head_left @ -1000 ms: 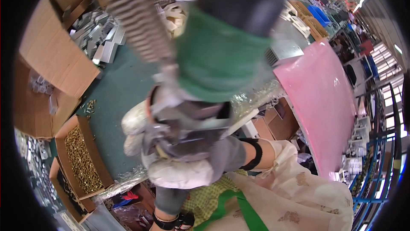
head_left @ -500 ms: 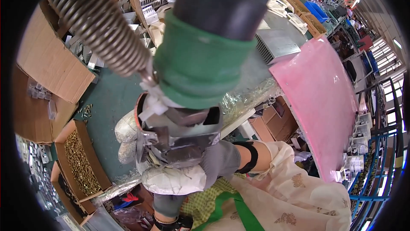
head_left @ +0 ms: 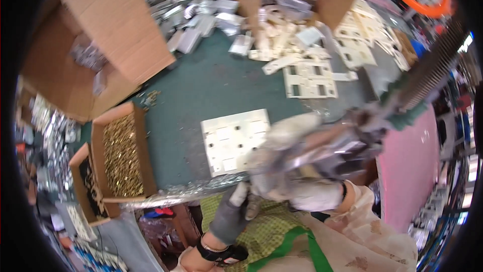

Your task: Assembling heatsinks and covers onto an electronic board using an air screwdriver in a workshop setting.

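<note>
Workbench (head_left: 201, 91) seen from above, with a cream plate (head_left: 235, 140) lying flat near its front edge. The person's right hand (head_left: 312, 171), in a pale worn glove, is closed around a powered screwdriver (head_left: 372, 121) that hangs from a coiled hose (head_left: 432, 65) rising toward 1 o'clock; the tool sits at 3 o'clock of the plate, off to its side and apart from it. The left hand (head_left: 232, 211), in a grey glove, is at 6 o'clock of the plate, below the bench edge; it seems to pinch something small, but blur prevents a sure reading, so the grip cannot be told.

At 9 o'clock of the plate an open carton of brass screws (head_left: 121, 156) stands well filled. At 12 to 1 o'clock lies a heap of cream plates (head_left: 312, 65), with grey metal parts (head_left: 201, 20) farther back. A pink board (head_left: 407, 171) leans at 3 o'clock.

Progress, as a judgement: one plate is laid out for work, the tool is not on it, and whether its holes hold screws is too small to tell. The large heap suggests much remains.
</note>
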A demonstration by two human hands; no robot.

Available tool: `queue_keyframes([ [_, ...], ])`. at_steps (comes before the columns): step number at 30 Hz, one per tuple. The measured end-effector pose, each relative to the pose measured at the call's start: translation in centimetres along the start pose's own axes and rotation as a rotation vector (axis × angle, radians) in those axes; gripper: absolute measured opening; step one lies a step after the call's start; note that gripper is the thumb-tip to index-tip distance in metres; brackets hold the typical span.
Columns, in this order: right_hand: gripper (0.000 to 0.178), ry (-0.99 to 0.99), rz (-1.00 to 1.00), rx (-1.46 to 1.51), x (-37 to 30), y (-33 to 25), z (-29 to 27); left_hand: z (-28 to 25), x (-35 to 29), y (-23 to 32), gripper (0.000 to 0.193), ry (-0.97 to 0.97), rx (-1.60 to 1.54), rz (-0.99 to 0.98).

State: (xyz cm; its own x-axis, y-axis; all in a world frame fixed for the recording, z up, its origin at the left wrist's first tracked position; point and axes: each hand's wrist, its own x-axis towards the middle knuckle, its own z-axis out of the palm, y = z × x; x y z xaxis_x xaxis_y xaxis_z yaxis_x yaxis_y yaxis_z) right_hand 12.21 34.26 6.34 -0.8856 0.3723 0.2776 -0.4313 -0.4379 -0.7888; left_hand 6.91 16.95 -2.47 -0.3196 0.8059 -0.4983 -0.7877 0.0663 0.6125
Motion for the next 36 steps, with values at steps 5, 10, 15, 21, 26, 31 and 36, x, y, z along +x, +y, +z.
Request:
queue_keyframes([
  [5, 0.055, -0.127, 0.084, 0.067, 1.0, -2.0, 0.1, 0.2, 0.8, 0.5, 0.044, -0.075, -0.157, -0.038],
  [10, 0.04, -0.551, 0.801, 0.246, 7.0, -2.8, -3.5, 0.8, 0.8, 0.3, 0.047, -0.138, -0.307, 0.007],
  [15, 0.051, -0.231, 0.205, 0.134, 5.2, -0.3, -5.3, 0.7, 0.4, 0.9, 0.05, -0.194, -0.293, -0.121],
  [21, 0.065, -0.348, -0.128, -0.031, 6.0, 1.5, -5.5, -0.3, 0.8, 1.0, 0.04, -0.138, -0.338, -0.157],
  [26, 0.057, -0.278, -0.064, -0.087, 5.5, 1.7, -6.0, -0.9, 1.2, 1.2, 0.035, -0.12, -0.219, -0.149],
  [31, 0.05, -0.185, 0.056, -0.151, 4.4, 2.1, -6.1, -0.5, 1.6, 1.7, 0.032, -0.079, -0.254, -0.116],
  [36, 0.043, -0.167, -0.016, -0.351, 4.5, 1.5, -3.7, -0.5, 2.0, 2.2, 0.035, -0.106, -0.292, -0.114],
])
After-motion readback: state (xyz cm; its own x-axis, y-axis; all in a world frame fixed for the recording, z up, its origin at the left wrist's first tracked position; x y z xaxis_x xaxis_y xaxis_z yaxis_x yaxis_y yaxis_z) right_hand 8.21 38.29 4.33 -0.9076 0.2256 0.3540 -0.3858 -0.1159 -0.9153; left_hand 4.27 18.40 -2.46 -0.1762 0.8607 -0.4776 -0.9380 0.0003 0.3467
